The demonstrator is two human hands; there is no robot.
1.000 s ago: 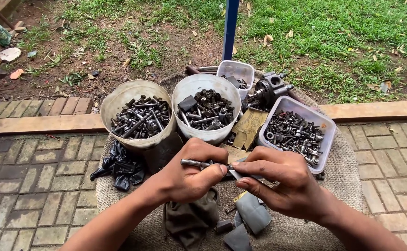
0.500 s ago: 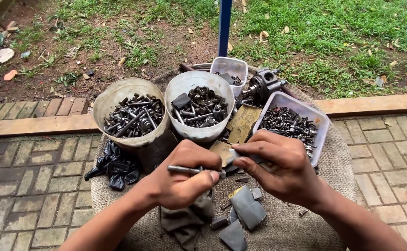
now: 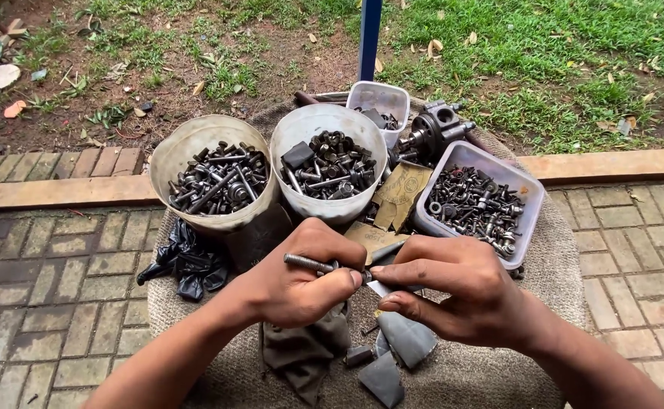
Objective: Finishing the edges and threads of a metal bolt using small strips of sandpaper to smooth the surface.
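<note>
The left hand (image 3: 298,284) is closed around a long bolt (image 3: 309,263), thumb pressed over its middle so the threaded end sticks out to the left and stays level above the work surface. The right hand (image 3: 453,291) meets it from the other side, fingertips pinched together at the bolt's near end, on something small and pale that I cannot make out — held that way, each hand can steady or turn its own part against the other. Both are raised just over the middle of the spread, close to the sorted stock: a round tub (image 3: 176,151) full of long bolts at the left, a second round tub (image 3: 301,125) of mixed bolts and blocks just beside it, and a square tray (image 3: 529,201) of nuts and washers to the right, all within easy reach. A smaller square box (image 3: 381,92) sits behind, next to a dark machine part (image 3: 430,132). Flat bits of cardboard (image 3: 401,193) lie between the tubs and the tray. Everything rests on coarse sackcloth (image 3: 491,371), with a crumpled black bag (image 3: 192,261) at its left edge, a grey rag (image 3: 301,352) below the left hand and a few dark metal pieces (image 3: 407,341) beside it. It is outdoors — brick paving (image 3: 36,280) underneath, a wooden kerb (image 3: 612,164), then grass (image 3: 574,45), bare soil and a blue post (image 3: 370,34).
</note>
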